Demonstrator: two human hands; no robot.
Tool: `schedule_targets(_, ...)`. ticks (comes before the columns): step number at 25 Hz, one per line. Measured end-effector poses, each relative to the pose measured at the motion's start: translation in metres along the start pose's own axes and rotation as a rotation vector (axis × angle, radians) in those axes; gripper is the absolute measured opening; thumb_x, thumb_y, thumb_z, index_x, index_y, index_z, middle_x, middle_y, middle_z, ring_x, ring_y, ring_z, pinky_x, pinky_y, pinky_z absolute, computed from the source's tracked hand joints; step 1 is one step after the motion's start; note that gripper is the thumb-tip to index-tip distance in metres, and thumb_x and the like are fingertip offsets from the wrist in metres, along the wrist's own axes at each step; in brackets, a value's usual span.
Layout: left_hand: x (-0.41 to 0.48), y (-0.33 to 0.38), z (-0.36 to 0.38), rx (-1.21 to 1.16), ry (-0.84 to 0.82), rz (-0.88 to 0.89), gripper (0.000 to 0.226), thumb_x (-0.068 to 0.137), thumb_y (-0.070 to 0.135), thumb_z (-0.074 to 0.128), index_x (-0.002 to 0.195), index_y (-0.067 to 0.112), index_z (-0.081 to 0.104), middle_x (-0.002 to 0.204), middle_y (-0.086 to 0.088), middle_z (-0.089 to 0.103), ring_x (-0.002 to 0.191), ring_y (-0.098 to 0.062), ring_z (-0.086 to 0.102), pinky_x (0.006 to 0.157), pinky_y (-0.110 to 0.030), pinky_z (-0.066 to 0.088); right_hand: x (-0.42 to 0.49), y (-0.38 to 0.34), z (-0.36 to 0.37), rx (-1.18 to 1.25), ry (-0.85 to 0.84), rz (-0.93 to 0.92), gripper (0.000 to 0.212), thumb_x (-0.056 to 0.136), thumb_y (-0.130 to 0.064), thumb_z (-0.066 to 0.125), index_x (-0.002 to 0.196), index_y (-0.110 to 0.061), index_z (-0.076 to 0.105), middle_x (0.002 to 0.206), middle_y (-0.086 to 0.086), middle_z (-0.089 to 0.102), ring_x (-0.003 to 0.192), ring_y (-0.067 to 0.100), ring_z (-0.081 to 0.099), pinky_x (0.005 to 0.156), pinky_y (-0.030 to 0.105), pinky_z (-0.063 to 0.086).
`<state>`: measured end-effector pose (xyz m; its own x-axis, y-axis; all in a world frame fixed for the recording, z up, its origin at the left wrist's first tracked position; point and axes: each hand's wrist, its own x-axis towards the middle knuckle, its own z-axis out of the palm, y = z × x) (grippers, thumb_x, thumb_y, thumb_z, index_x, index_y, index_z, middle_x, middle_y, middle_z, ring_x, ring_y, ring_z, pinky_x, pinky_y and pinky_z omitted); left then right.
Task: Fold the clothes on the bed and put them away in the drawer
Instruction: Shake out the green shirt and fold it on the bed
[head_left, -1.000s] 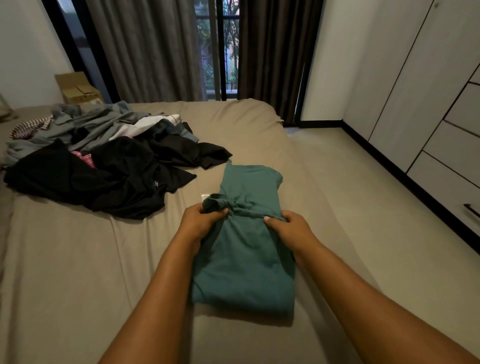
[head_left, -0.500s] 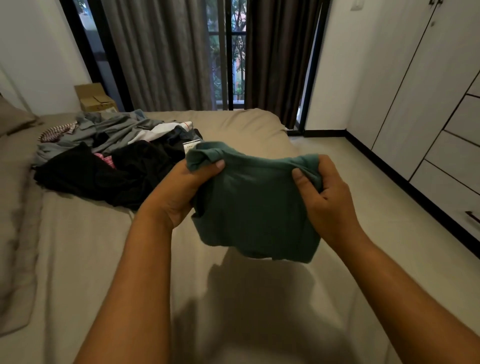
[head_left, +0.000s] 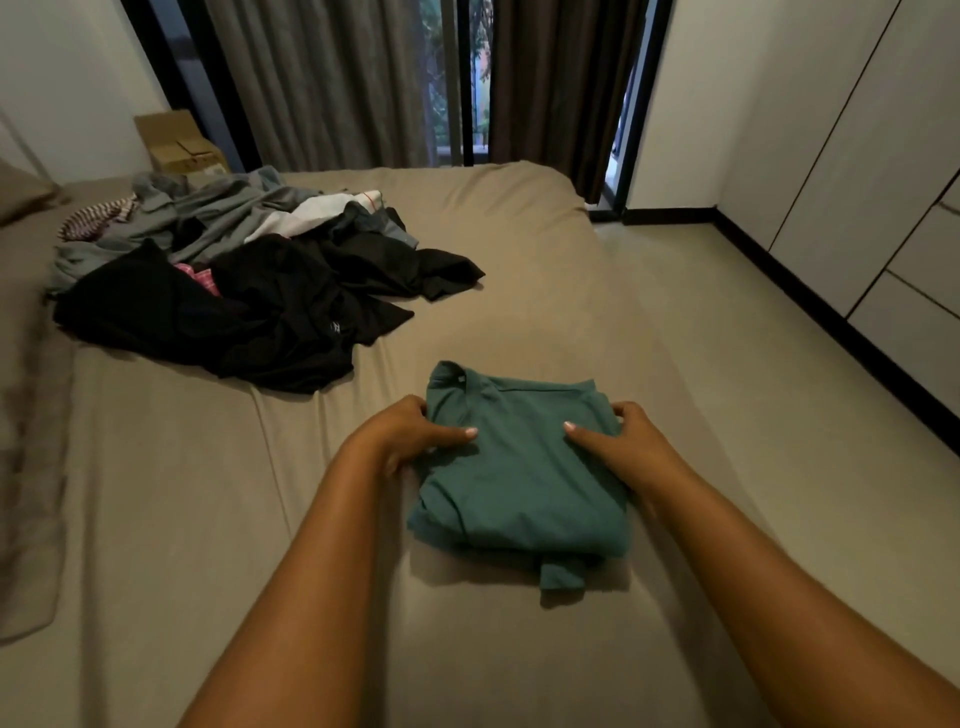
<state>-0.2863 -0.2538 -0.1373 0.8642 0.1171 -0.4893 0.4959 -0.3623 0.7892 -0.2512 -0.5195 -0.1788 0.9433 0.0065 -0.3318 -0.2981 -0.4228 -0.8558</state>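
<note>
A teal shirt (head_left: 519, 467), folded into a compact square, lies flat on the tan bed (head_left: 519, 260) in front of me. My left hand (head_left: 410, 434) grips its left edge, thumb on top and fingers at the side. At the shirt's right edge my right hand (head_left: 618, 441) holds it the same way. A small flap sticks out from the near edge of the fold. Further back on the left lies a loose pile of clothes (head_left: 249, 280) in black, grey, white and pink.
Built-in drawers (head_left: 914, 291) and cupboard doors line the right wall, all closed, with bare floor (head_left: 753, 322) between them and the bed. A cardboard box (head_left: 176, 145) sits behind the bed by the curtains. A pillow (head_left: 21, 192) is at far left.
The shirt was part-folded on the bed, then lifted in both hands. Now it lies back down on the bed folded in half, with both hands at its sides.
</note>
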Motion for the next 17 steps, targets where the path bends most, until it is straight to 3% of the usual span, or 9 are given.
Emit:
schedule_targets(3,0.005,0.003,0.006,0.325,0.079,-0.035,0.091,0.076,0.041,0.086,0.144,0.011,0.034,0.140,-0.012,0.049,0.122,-0.033,0.053,0.094,-0.043,0.052,-0.022,0.000,0.013,-0.464,0.177,-0.111,0.080,0.086,-0.059,0.068,0.145,-0.015,0.034,0.140,0.011,0.046,0.123,0.034,0.051,0.098,0.044,0.047)
schedule_targets(5,0.000,0.005,0.028,0.680,0.391,0.115,0.085,0.088,0.045,0.071,0.151,0.014,0.024,0.149,-0.013,0.036,0.130,-0.036,0.042,0.098,-0.047,0.045,-0.037,-0.007,0.031,-0.685,0.340,-0.341,0.077,0.093,-0.060,0.053,0.153,-0.019,0.029,0.153,0.013,0.034,0.138,0.036,0.036,0.111,0.049,0.036)
schedule_targets(6,-0.006,0.003,0.045,0.800,0.547,0.263,0.075,0.093,0.045,0.060,0.152,0.019,0.024,0.152,-0.010,0.032,0.134,-0.034,0.037,0.098,-0.048,0.042,-0.041,-0.008,0.040,-0.736,0.330,-0.425,0.073,0.096,-0.060,0.046,0.156,-0.023,0.027,0.160,0.012,0.026,0.146,0.034,0.026,0.117,0.051,0.027)
schedule_targets(7,-0.011,-0.003,0.062,0.859,0.599,0.400,0.067,0.097,0.046,0.050,0.154,0.025,0.022,0.157,-0.007,0.026,0.140,-0.031,0.030,0.102,-0.049,0.038,-0.043,-0.006,0.047,-0.781,0.281,-0.464,0.070,0.098,-0.061,0.039,0.158,-0.028,0.025,0.165,0.011,0.018,0.151,0.032,0.016,0.121,0.051,0.018)
schedule_targets(8,-0.013,-0.013,0.077,0.876,0.535,0.463,0.063,0.100,0.050,0.040,0.156,0.032,0.017,0.163,-0.003,0.017,0.147,-0.028,0.020,0.109,-0.050,0.033,-0.041,0.000,0.052,-0.828,0.228,-0.459,0.069,0.099,-0.063,0.033,0.159,-0.032,0.021,0.168,0.009,0.009,0.154,0.030,0.007,0.123,0.052,0.011)
schedule_targets(10,-0.012,-0.041,0.092,0.898,0.356,0.357,0.064,0.101,0.061,0.022,0.159,0.039,0.006,0.169,0.002,0.001,0.154,-0.024,0.002,0.119,-0.053,0.019,-0.039,0.019,0.053,-0.884,0.157,-0.383,0.072,0.096,-0.072,0.023,0.160,-0.040,0.011,0.170,0.004,-0.005,0.155,0.029,-0.005,0.123,0.055,0.004)
schedule_targets(12,-0.007,-0.060,0.089,0.867,0.381,0.253,0.075,0.095,0.072,0.016,0.160,0.036,0.004,0.169,-0.002,0.000,0.155,-0.025,0.000,0.122,-0.050,0.014,-0.037,0.034,0.050,-0.853,0.153,-0.293,0.080,0.090,-0.080,0.021,0.159,-0.044,0.002,0.169,0.006,-0.010,0.155,0.032,-0.005,0.123,0.056,0.002)
schedule_targets(14,-0.014,-0.062,0.089,0.785,0.472,0.218,0.091,0.091,0.079,0.021,0.160,0.023,0.005,0.167,-0.010,0.008,0.153,-0.029,0.010,0.121,-0.046,0.018,-0.040,0.037,0.049,-0.798,0.188,-0.212,0.095,0.085,-0.086,0.025,0.160,-0.036,-0.002,0.168,0.014,-0.002,0.154,0.035,0.002,0.124,0.052,0.004)
schedule_targets(17,-0.028,-0.052,0.091,0.607,0.620,0.126,0.098,0.088,0.075,0.044,0.154,0.006,0.021,0.154,-0.018,0.034,0.139,-0.034,0.033,0.112,-0.044,0.035,-0.052,0.028,0.050,-0.660,0.283,-0.162,0.108,0.082,-0.083,0.044,0.159,-0.015,0.011,0.161,0.018,0.027,0.146,0.036,0.027,0.118,0.046,0.026)
